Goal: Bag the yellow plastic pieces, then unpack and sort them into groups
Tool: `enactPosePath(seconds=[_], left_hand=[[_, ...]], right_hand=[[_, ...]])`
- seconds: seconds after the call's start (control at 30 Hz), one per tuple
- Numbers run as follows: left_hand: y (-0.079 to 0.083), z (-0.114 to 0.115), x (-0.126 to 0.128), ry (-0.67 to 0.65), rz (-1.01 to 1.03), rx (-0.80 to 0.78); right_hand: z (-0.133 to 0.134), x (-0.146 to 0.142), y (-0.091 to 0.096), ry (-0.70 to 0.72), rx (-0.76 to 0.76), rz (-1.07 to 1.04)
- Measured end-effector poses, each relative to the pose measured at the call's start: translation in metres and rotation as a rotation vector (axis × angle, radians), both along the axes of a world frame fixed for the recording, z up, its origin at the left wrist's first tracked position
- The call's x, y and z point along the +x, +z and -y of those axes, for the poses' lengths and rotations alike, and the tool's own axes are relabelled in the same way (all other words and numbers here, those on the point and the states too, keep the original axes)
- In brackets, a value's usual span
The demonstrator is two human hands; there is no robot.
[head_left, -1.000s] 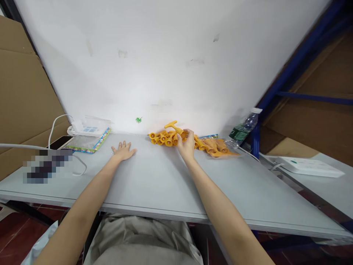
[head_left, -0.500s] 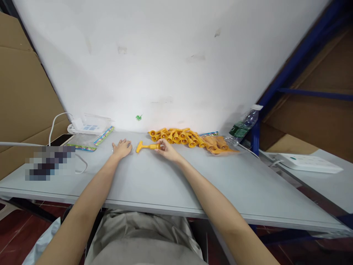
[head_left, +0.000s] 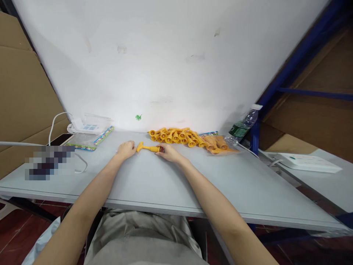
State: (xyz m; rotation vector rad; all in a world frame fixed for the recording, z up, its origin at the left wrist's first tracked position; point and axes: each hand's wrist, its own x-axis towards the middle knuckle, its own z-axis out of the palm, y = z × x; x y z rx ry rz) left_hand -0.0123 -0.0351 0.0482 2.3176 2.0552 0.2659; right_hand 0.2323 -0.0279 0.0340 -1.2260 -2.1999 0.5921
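A yellow plastic piece [head_left: 150,148] with a T-shaped end and a ribbed, wider body lies sideways just above the table. My right hand [head_left: 169,152] is closed round its wider end, fingers and thumb pinching it. The T-shaped end points left, toward my left hand [head_left: 126,150]. My left hand rests on the table with its fingers curled in, very close to that end; whether it touches is unclear, and anything inside the fingers is hidden. Behind my right hand runs a pile of similar yellow pieces [head_left: 176,136], their cup-like openings mostly facing me.
Right of the pile lies a clear bag [head_left: 217,143] with yellow pieces inside. A plastic bottle [head_left: 245,125] leans by the blue post. At left are flat printed clear bags [head_left: 82,141], a phone [head_left: 62,140], a white device [head_left: 91,127] and cables. A white wall stands behind.
My left hand has moved right toward the T-shaped end, and its spread fingers have curled in. My right hand still holds the yellow piece, now turned slightly, covering more of its wide end.
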Motion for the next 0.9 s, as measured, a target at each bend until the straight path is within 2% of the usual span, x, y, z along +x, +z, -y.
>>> enactPosePath(seconds=[0.13, 0.27, 0.37, 0.47, 0.57, 0.67, 0.73, 0.8, 0.9], left_hand=[[0.003, 0.004, 0.005, -0.064, 0.019, 0.09], [0.002, 0.01, 0.017, -0.202, 0.036, 0.131], [-0.002, 0.012, 0.023, -0.305, 0.044, 0.121], [-0.003, 0.008, 0.018, -0.299, 0.09, 0.108], [0.001, -0.001, -0.002, -0.08, 0.151, 0.202], [0.005, -0.007, -0.032, 0.274, 0.151, 0.319], [0.004, -0.01, -0.052, 0.481, 0.152, 0.314], [0.002, -0.012, -0.067, 0.592, 0.179, 0.268], [-0.003, -0.018, -0.083, 0.629, 0.242, 0.16]], right_hand=[[0.0, -0.003, 0.0, 0.002, 0.039, -0.091], [0.001, -0.013, -0.003, 0.041, 0.09, -0.174], [0.001, -0.023, -0.01, 0.073, 0.074, -0.184], [0.001, -0.029, -0.016, 0.067, 0.038, -0.18], [0.0, -0.03, -0.019, 0.055, 0.002, -0.187], [-0.003, -0.028, -0.016, 0.059, -0.034, -0.212], [-0.004, -0.027, -0.011, 0.063, -0.049, -0.231], [-0.006, -0.029, -0.004, 0.077, -0.059, -0.246], [-0.007, -0.037, 0.006, 0.125, -0.075, -0.266]])
